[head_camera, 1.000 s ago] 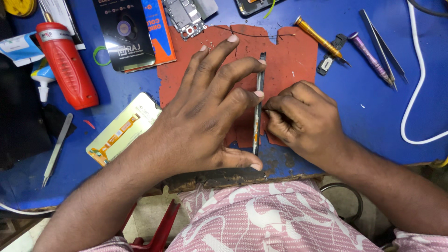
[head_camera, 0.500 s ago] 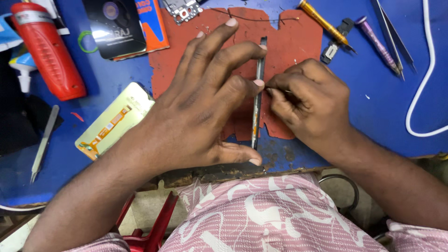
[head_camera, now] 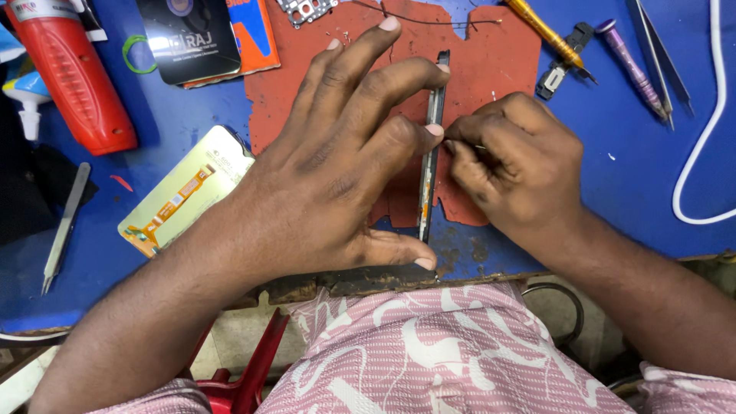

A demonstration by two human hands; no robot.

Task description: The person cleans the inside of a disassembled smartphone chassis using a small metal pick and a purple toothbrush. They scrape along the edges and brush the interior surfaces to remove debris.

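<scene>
the left hand (head_camera: 337, 169) lies spread, palm down, on the red work mat (head_camera: 506, 54), fingers extended toward 1 o'clock. its middle and ring fingertips press against the side of a thin phone frame (head_camera: 428, 165) standing on edge; the thumb touches the frame's near end at 6 o'clock. the hand is open and bracing, not clasped around anything.

the frame runs from 12 to 6 o'clock across the centre of the mat, between the two hands, its near end reaching the blue table (head_camera: 652, 184).

the right hand (head_camera: 514, 165) sits at 3 o'clock of the frame, fingers curled and pinched together, fingertips touching the frame's right side. whether it holds a small tool cannot be told.

at 10 o'clock of the left hand lies a display panel with orange flex cable (head_camera: 184, 192); beyond it a red bottle (head_camera: 73, 77). tweezers (head_camera: 65, 226) lie at 9 o'clock. a yellow screwdriver (head_camera: 546, 32) and purple screwdriver (head_camera: 629, 65) lie at 1 o'clock, well apart from the hands.
</scene>
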